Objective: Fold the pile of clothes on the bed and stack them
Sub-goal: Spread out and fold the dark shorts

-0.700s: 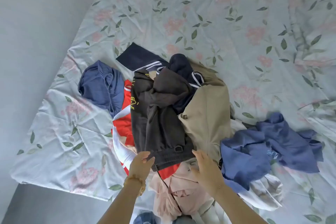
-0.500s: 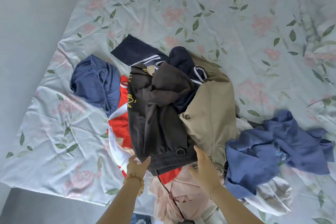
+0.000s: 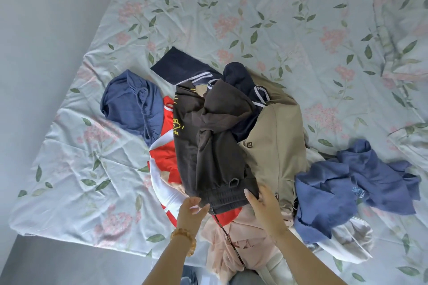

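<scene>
Bed (image 3: 266, 18) with floral sheet, grey wall to the left. Unfolded clothes pile (image 3: 231, 141) at the near edge, dark brown pants (image 3: 208, 150) on top. Left hand (image 3: 191, 211) open, fingers loosely spread just beside the waistband. Right hand (image 3: 262, 206) open, fingers touching the waistband's right end. Blue shirt (image 3: 354, 183) lies right of pile, blue shorts (image 3: 134, 104) left.

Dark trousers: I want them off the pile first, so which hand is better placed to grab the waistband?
Probably the right hand: its fingers already touch the dark trousers; the left hand hovers beside them.
</scene>
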Available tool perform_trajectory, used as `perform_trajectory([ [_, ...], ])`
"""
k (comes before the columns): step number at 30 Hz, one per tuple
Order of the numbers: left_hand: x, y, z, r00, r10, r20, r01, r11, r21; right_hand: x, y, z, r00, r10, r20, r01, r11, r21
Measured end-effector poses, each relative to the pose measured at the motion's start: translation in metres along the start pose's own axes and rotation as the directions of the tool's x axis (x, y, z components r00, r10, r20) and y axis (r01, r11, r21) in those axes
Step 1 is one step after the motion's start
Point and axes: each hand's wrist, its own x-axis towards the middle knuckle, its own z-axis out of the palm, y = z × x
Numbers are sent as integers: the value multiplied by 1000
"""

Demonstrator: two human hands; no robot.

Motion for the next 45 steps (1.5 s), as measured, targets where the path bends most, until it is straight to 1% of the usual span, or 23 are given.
perform_trajectory([
  [3,-28,13,-20,988,152,-3,-152,988,-17,-33,-40,5,991,-80,-105,95,986,140],
  [5,-51,21,-36,978,209,22,-209,978,-14,-59,-69,10,979,-97,-180,136,967,216],
  [7,-76,28,-54,966,254,49,-253,967,-25,-86,-99,14,973,-86,-216,153,935,320],
  [9,-100,34,-72,935,351,58,-350,937,-23,-110,-134,13,968,-109,-226,192,901,390],
  [11,-124,41,-88,868,493,52,-493,870,-17,-132,-169,9,962,-148,-230,234,880,414],
  [14,-156,59,-107,731,682,13,-682,731,16,-163,-219,0,955,-194,-225,283,823,492],
  [16,-170,72,-117,655,755,-29,-754,655,37,-187,-249,-7,949,-232,-213,315,732,605],
  [18,-182,87,-127,618,785,-41,-785,619,24,-214,-274,-10,940,-273,-204,337,653,678],
  [19,-188,94,-133,594,804,-31,-805,594,-3,-228,-285,-10,931,-298,-209,357,633,687],
  [22,-211,117,-147,512,859,4,-857,511,-70,-265,-311,-3,892,-398,-214,436,635,638],
  [25,-228,130,-166,473,881,23,-868,470,-161,-293,-338,1,864,-426,-267,499,661,560],
  [26,-232,132,-175,463,886,26,-873,461,-157,-300,-345,0,852,-431,-297,523,673,523],
  [28,-237,135,-194,439,898,38,-894,441,-84,-309,-355,-4,833,-435,-342,552,701,452],
  [32,-253,147,-231,386,914,120,-921,389,5,-318,-365,-10,807,-436,-399,571,749,336],
  [35,-267,154,-251,383,904,188,-917,396,-37,-319,-371,-16,796,-434,-423,572,768,288],
  [40,-290,164,-268,415,857,304,-878,466,-114,-315,-380,-19,808,-429,-405,565,760,322],
  [43,-299,169,-270,418,847,328,-869,478,-127,-311,-381,-24,803,-439,-402,570,763,304],
  [45,-302,170,-269,432,837,337,-858,496,-133,-307,-380,-29,799,-454,-394,578,763,291],
])
